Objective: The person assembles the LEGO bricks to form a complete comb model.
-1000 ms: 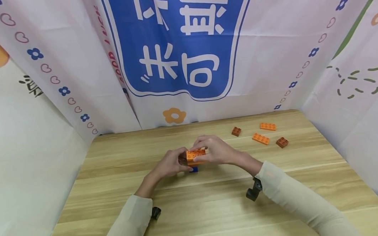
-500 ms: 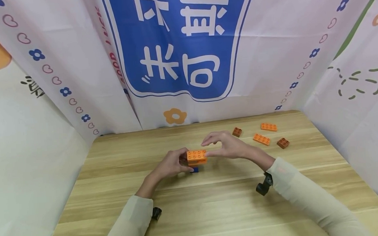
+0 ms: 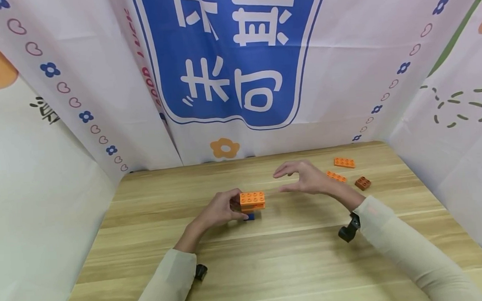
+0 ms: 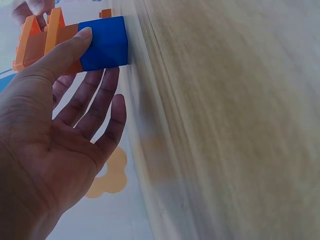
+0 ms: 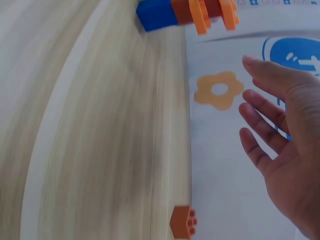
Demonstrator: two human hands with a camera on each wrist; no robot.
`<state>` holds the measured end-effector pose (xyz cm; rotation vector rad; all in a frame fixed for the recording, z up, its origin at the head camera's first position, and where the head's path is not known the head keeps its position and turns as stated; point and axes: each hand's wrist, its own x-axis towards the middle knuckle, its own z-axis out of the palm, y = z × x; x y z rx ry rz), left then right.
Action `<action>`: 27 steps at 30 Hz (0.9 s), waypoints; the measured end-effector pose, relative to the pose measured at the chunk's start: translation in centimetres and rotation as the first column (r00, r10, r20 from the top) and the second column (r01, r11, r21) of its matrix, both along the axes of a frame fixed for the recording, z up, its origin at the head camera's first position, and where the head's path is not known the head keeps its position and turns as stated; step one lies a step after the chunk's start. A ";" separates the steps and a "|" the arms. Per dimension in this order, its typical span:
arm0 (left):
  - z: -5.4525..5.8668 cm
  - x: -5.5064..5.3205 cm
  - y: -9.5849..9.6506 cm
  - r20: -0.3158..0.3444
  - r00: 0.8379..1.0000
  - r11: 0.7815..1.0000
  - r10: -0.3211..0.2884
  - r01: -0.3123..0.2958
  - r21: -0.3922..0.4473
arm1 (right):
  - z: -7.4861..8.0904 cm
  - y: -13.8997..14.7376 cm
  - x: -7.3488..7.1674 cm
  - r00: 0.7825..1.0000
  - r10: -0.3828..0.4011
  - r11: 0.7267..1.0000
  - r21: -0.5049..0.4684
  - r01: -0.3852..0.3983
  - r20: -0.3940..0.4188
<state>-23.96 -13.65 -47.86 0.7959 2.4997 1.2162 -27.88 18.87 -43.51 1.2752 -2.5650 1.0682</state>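
A stack of toy building bricks stands upright on the wooden table, with a blue brick (image 4: 107,45) at its foot. Above the blue come brown bricks (image 5: 182,11) and two wider orange plates, the upper plate (image 3: 252,197) with its studs up. My left hand (image 3: 219,209) grips the stack from the left; in the left wrist view its thumb lies across the lower brown and blue part. To the right of the stack and apart from it, my right hand (image 3: 309,178) hovers with fingers loosely bent and nothing in them.
Towards the back right lie an orange plate (image 3: 344,163), another orange plate (image 3: 337,176) partly behind the right hand, and a brown brick (image 3: 363,183). A second brown brick (image 5: 180,222) shows in the right wrist view. A printed cloth (image 3: 320,101) closes the back and sides.
My right hand has let go of the top orange plate and moved away right and back, now covering one brown brick in the head view. The left hand stays on the stack.
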 end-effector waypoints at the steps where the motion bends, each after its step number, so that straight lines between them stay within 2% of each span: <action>1: 0.0 0.0 0.0 0.001 1.000 1.000 0.002 -0.002 -0.005 | 0.0 0.3 -0.1 1.000 -0.004 1.000 0.008 0.004 0.007; 10: 0.1 0.1 0.1 0.007 1.000 1.000 0.012 -0.012 -0.024 | -0.2 2.9 -1.0 0.994 -0.044 0.999 0.026 0.042 0.104; 17: 0.0 0.1 -0.1 0.008 1.000 1.000 0.006 -0.006 -0.031 | -0.6 4.5 -1.8 0.993 -0.083 0.995 0.056 0.079 0.085; 24: 0.0 0.1 0.0 0.006 1.000 0.999 0.011 -0.011 -0.030 | -0.7 6.1 -2.6 0.976 -0.149 0.987 0.088 0.137 0.158; 27: 0.1 0.2 0.0 0.006 1.000 1.000 0.010 -0.010 -0.029 | -1.2 6.7 -2.9 0.975 -0.160 0.984 0.101 0.146 0.157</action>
